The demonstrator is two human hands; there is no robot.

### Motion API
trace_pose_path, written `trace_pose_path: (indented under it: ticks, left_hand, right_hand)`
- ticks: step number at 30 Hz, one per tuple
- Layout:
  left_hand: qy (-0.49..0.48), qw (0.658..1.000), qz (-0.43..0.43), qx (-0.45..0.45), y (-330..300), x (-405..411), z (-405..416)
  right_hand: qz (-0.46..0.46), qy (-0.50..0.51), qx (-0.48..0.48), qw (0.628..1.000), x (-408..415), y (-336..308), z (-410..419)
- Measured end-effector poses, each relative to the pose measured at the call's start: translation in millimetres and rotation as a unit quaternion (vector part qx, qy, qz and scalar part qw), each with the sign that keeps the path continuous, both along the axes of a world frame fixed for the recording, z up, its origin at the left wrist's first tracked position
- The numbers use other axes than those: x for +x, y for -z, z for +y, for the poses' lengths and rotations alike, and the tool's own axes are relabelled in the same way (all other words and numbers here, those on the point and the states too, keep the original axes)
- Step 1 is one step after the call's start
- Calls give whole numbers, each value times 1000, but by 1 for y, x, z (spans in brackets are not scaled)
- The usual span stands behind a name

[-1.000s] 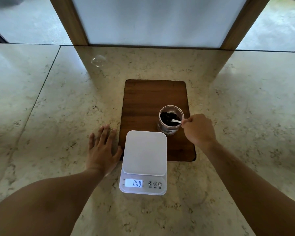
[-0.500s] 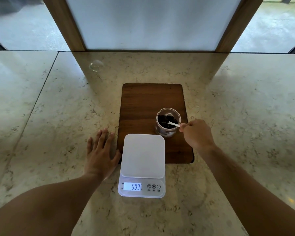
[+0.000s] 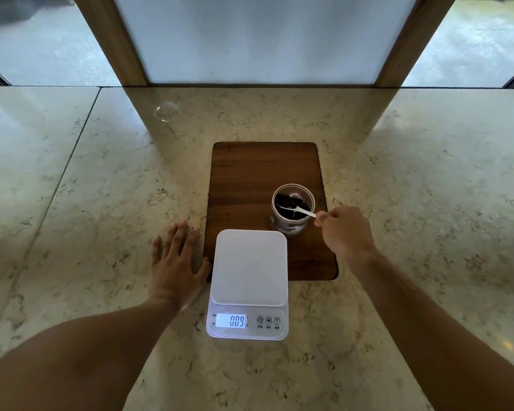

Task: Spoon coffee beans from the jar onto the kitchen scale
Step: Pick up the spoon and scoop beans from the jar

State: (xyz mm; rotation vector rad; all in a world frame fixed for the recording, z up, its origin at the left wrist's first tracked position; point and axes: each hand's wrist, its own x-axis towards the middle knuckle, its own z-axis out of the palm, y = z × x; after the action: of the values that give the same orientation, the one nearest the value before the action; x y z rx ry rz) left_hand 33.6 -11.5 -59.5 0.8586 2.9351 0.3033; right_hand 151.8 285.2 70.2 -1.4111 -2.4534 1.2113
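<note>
A small clear glass jar (image 3: pixel 293 226) with dark coffee beans (image 3: pixel 285 200) stands on a dark wooden board (image 3: pixel 244 185). My right hand (image 3: pixel 344 232) pinches the handle of a white spoon (image 3: pixel 297 209), whose bowl lies inside the jar among the beans. The white kitchen scale (image 3: pixel 250 268) sits in front of the jar, its platform bare and its display reading 009. My left hand (image 3: pixel 175 262) rests flat on the counter, fingers spread, just left of the scale and touching the board's edge.
The marble counter (image 3: pixel 101 203) stretches wide on both sides. A clear round lid (image 3: pixel 166 112) lies at the back left. A wooden-framed window panel (image 3: pixel 261 40) rises behind the counter.
The spoon's bowl has reached farther left across the jar's beans. My left hand has stayed flat on the counter. The camera tilted slightly, shifting the scene downward.
</note>
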Motion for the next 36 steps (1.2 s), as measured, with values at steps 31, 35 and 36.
trace_pose_path:
  ticks: [31, 35, 36]
  left_hand:
    - [1, 1000, 5, 0, -2, 0, 1]
    - [2, 1000, 6, -3, 1, 0, 0]
    - [1, 1000, 5, -3, 2, -1, 0]
  right_hand:
    - [37, 28, -58, 997, 21, 4, 6]
    - [42, 17, -56, 997, 22, 1, 5]
    - [44, 12, -56, 997, 22, 0, 4]
